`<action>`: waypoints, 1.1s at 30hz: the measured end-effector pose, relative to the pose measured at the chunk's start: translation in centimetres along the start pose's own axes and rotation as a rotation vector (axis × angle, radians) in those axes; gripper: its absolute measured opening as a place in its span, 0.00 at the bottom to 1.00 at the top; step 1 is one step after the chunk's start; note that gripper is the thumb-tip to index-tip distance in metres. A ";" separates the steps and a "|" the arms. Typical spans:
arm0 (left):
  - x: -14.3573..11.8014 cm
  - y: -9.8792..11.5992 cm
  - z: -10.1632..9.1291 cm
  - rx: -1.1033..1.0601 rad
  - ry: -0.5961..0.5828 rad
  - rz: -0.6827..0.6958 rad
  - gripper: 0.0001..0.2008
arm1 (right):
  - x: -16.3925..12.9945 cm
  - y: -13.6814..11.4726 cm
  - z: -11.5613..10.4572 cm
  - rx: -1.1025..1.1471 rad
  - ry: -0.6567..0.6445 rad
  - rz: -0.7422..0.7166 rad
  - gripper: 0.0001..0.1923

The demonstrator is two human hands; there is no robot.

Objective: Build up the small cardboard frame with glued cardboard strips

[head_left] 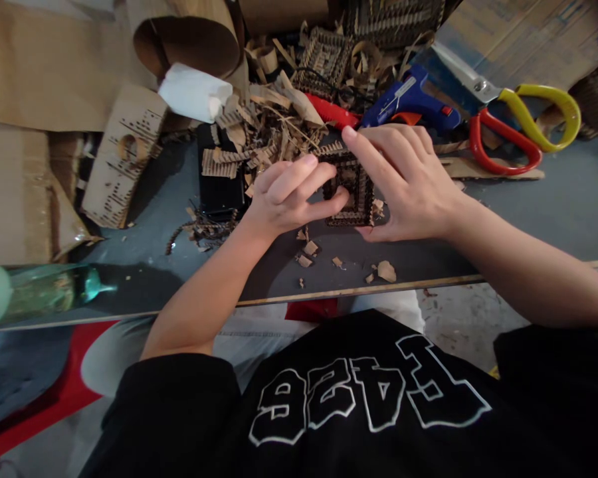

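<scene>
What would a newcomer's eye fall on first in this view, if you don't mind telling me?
Probably the two hands at the centre: the left hand and right hand both grip a small square frame of corrugated cardboard strips on the dark table. Behind them lie a blue glue gun and red-and-yellow scissors, right of a heap of cardboard scraps.

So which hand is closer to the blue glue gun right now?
The right hand. Its fingers lie just below the blue glue gun, while the left hand sits farther to the left, on the small square cardboard piece both hands hold.
</scene>
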State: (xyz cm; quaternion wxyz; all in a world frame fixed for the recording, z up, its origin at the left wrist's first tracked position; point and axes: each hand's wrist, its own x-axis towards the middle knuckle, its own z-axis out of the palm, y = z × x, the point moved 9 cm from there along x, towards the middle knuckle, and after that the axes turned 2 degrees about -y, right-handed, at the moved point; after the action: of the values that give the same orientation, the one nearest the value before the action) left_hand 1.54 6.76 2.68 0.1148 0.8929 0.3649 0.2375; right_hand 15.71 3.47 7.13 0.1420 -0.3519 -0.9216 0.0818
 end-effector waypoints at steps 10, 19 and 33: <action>0.0 0.2 0.0 0.015 0.075 0.084 0.21 | 0.2 -0.3 0.6 -0.002 0.034 -0.108 0.59; -0.1 0.4 -0.9 0.060 0.176 0.108 0.22 | 0.3 0.4 0.1 0.154 0.042 -0.068 0.68; -1.0 -1.2 -0.8 0.013 0.383 0.161 0.13 | -0.2 3.0 -0.2 -0.080 0.294 0.091 0.65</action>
State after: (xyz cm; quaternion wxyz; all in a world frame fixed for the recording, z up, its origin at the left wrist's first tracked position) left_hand -0.18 6.95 2.58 0.0181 0.8585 0.3091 0.4087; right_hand 17.80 5.57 6.54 0.2573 -0.4067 -0.8766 -0.0007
